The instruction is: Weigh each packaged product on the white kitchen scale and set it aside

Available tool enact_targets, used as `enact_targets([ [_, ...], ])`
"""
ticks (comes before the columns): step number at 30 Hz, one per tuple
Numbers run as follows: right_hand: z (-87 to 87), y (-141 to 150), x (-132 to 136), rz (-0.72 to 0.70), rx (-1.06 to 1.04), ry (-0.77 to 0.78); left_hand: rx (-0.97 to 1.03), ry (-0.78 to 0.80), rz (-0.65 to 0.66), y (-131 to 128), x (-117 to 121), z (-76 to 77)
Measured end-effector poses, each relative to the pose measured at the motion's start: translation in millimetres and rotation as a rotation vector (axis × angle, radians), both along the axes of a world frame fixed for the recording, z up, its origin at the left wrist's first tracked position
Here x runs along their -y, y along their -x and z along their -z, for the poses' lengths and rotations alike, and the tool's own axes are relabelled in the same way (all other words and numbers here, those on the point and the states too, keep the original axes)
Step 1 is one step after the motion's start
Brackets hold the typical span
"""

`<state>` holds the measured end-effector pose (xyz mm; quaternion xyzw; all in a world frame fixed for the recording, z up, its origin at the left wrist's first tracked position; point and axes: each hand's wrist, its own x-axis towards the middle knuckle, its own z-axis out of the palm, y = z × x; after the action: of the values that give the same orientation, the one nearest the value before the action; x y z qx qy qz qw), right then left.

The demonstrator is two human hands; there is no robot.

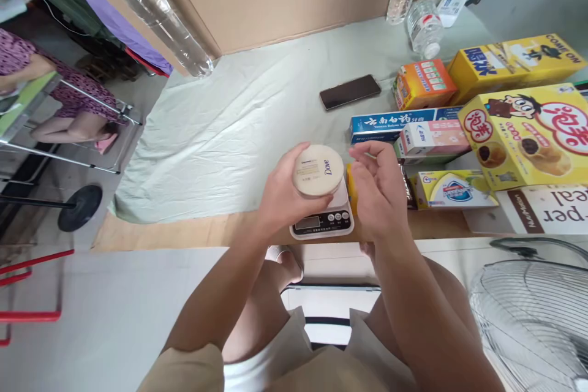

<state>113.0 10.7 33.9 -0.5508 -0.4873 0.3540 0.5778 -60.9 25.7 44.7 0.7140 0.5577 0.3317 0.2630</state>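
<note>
My left hand is closed around a round cream-coloured Dove jar, gripping it by the sides with the printed lid facing up. Beneath the jar is a white digital kitchen scale at the table's front edge. The jar covers most of the weighing plate, and I cannot tell whether it touches it. My right hand is just right of the jar, apart from it, fingers loosely curved with nothing seen in them. A yellow item shows partly between the scale and this hand.
Right of my hands lie a blue toothpaste box, a pink-white box, a yellow soap box and large yellow snack boxes. A phone lies behind. Bottles stand by the cardboard; a fan is at lower right.
</note>
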Motion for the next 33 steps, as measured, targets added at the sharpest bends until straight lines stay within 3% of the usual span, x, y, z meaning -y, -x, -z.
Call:
enact_targets([
  [7, 6.5, -9.6, -0.5, -0.044, 0.068, 0.065, -0.039, 0.032, 0.003, -17.3, 7.2, 5.2],
  [11, 8.4, -8.6, 0.7, -0.066, 0.068, 0.079, -0.023, 0.087, 0.055, -1.3, 9.6, 7.5],
  [13, 8.2, -8.0, 1.1, -0.051, 0.055, 0.079, 0.056, 0.019, 0.043, 14.7, 10.3, 11.5],
  [15, 8.2, -7.4, 1.1, -0.03, 0.041, 0.062, 0.22, -0.156, -0.037, 29.2, 10.3, 17.3],
  [18, 10.2, -5.4, 0.7, -0.028, 0.007, 0.023, 0.457, -0.386, -0.259, 36.5, 10.5, 24.3],
  [21, 13.4, -2.6, 0.6, -0.027, -0.014, 0.018, 0.459, -0.405, -0.339, 28.7, 11.7, 26.6],
  [27, 17.9, -2.1, 0.6, -0.022, 0.003, -0.036, 0.476, -0.353, -0.237, 22.6, 9.6, 34.5],
  [33, 17.9, -2.5, 1.5, -0.034, 0.04, -0.023, 0.275, -0.15, 0.151, 22.7, 9.9, 38.7],
])
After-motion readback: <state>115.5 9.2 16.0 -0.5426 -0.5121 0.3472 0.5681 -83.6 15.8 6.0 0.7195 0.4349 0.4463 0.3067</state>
